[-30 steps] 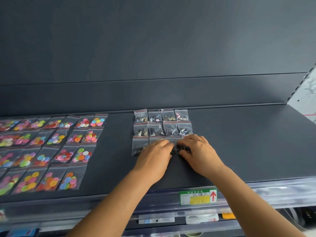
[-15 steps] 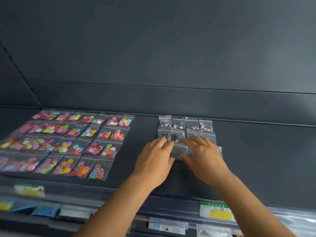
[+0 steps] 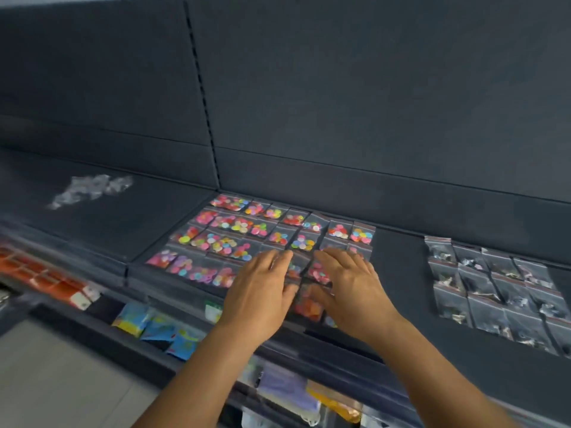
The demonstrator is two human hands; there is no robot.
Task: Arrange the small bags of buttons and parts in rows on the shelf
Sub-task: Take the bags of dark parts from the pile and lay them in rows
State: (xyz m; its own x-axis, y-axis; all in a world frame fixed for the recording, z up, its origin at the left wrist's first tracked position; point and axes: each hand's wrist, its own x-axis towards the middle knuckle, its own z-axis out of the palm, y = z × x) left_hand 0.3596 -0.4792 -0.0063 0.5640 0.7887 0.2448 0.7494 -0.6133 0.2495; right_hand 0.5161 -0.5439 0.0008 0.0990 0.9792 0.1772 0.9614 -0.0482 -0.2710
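Small clear bags of coloured buttons [image 3: 234, 233] lie in rows on the dark shelf [image 3: 398, 273]. My left hand [image 3: 262, 291] and my right hand [image 3: 349, 288] hover side by side over the right end of those rows, fingers straight and spread, holding nothing. Between the hands a bag of orange and red buttons [image 3: 309, 301] shows near the shelf's front. To the right, apart from both hands, a block of bags with dark metal parts [image 3: 494, 288] lies in rows. The frame is blurred by motion.
A loose heap of clear bags [image 3: 92, 189] lies on the neighbouring shelf section at the left. Below the shelf's front edge hang blue and yellow packets [image 3: 154, 329] and red packets [image 3: 46, 276]. A dark back panel [image 3: 340, 103] rises behind.
Both hands have left the dark-parts bags and moved left, over the coloured-button rows. The view has swung left too, so the parts bags now sit at the right.
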